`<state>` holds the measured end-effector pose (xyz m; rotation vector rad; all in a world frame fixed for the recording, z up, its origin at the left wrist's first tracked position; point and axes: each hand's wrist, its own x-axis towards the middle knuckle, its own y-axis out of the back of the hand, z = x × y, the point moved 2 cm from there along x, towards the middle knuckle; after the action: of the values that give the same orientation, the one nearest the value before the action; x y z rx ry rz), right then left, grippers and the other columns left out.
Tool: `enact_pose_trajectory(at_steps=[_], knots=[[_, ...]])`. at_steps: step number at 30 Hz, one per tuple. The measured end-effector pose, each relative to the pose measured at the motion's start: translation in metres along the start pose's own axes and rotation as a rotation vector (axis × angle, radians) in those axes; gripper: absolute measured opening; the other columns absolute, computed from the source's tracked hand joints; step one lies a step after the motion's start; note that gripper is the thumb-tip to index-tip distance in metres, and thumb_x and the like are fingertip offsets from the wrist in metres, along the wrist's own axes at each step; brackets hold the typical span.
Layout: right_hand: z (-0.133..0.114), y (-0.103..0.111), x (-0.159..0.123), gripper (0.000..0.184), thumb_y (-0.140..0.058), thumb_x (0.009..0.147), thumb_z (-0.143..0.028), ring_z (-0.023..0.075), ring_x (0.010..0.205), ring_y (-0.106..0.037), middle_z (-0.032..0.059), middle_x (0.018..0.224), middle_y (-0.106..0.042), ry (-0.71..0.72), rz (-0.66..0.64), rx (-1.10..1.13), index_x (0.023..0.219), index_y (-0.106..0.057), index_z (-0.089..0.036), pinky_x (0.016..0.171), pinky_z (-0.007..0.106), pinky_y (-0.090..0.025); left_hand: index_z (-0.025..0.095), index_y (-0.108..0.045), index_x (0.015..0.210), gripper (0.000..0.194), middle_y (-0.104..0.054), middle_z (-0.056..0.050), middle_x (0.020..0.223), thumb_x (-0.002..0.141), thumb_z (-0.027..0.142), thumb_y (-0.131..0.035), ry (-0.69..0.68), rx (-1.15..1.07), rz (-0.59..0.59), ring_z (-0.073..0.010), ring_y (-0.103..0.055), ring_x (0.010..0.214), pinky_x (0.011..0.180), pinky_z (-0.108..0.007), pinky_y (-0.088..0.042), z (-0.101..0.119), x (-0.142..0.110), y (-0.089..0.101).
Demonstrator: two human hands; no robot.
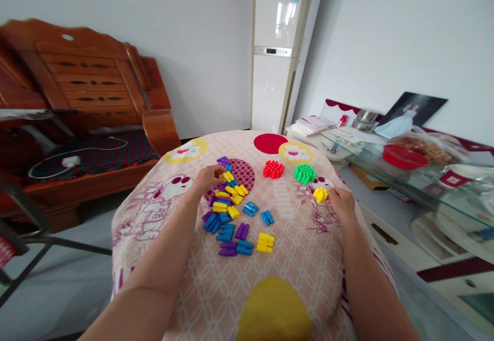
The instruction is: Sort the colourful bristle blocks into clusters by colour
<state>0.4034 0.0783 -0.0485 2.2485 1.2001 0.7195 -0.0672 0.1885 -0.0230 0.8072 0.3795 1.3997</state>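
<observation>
A heap of yellow, blue and purple plastic pegs [230,212] lies spread over the middle of a table covered by a patterned cloth [293,258]. My left hand [208,178] rests at the heap's far left edge, fingers curled round a yellow peg [227,176]. My right hand [341,200] sits at the table's right side, fingers closed against a small upright cluster of yellow pegs [320,194]. Farther back stand a red peg cluster [273,169] and a green peg cluster [304,173].
A wooden bench [85,99] with a charger and cable stands at the left, a black chair frame [23,233] in front of it. A white standing air conditioner [276,48] is behind. A glass shelf [424,176] with a red bowl, papers and snacks runs along the right.
</observation>
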Motion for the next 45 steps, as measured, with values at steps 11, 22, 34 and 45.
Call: enact_pose_trajectory(at_steps=[11,22,34,45], knots=[[0.000,0.000,0.000,0.036,-0.051,0.085,-0.041,0.0236,0.068,-0.066,0.0078,0.053,-0.066,0.012,-0.007,-0.016,0.070,-0.073,-0.016,0.064,0.029,-0.047,0.015,-0.072,0.080,0.031,-0.072,-0.005,0.074,0.055,0.034,-0.073,0.018,-0.385,0.213,-0.0181,-0.065,0.067,0.059,-0.025,-0.049,0.012,-0.012,0.003],[-0.001,0.000,-0.001,0.035,-0.051,0.085,-0.040,0.0224,0.067,-0.066,0.0073,0.056,-0.067,0.021,-0.017,-0.058,0.073,-0.074,-0.016,0.065,0.029,-0.047,0.017,-0.075,0.084,0.026,-0.075,-0.005,0.080,0.066,0.033,-0.065,0.042,-0.105,0.182,-0.0212,-0.067,0.074,0.069,-0.029,-0.051,0.013,-0.016,0.005],[-0.005,0.002,-0.003,0.035,-0.050,0.086,-0.039,0.0232,0.072,-0.067,0.0083,0.060,-0.069,-0.011,-0.030,-0.096,0.076,-0.074,-0.015,0.067,0.029,-0.048,0.018,-0.072,0.109,0.041,-0.073,-0.008,0.101,0.069,0.025,-0.065,-0.076,0.187,0.062,-0.0248,-0.067,0.089,0.084,-0.034,-0.052,0.028,0.001,-0.026],[-0.005,0.002,-0.004,0.036,-0.049,0.085,-0.041,0.0225,0.067,-0.065,0.0056,0.053,-0.065,0.060,-0.006,-0.092,0.072,-0.072,-0.017,0.061,0.028,-0.045,0.017,-0.066,0.090,0.031,-0.070,-0.005,0.087,0.067,0.036,-0.071,-0.152,-0.238,0.322,-0.0198,-0.066,0.081,0.079,-0.031,-0.053,0.049,-0.012,0.007]])
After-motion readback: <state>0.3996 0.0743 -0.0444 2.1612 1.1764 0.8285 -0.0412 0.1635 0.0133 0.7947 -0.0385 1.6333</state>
